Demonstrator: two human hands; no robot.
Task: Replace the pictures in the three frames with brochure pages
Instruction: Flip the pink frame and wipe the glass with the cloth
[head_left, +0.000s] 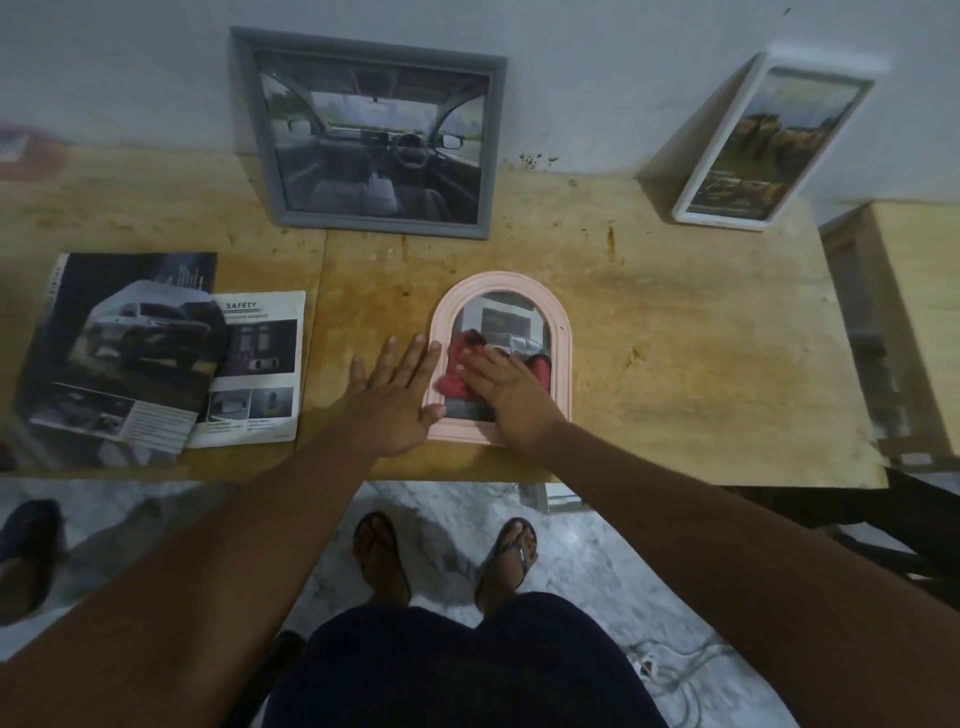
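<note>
While right hand (511, 395) presses red cloth (453, 378), pink frame (563, 338) picture (511, 323) half hidden.

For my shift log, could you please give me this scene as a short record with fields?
grey frame: leans on wall, car-interior picture
white frame: leans on wall, right
pink arched frame: flat on table
left hand: flat, touching that frame's left edge
right hand: presses red cloth on that frame
brochure pages: table's left
</note>
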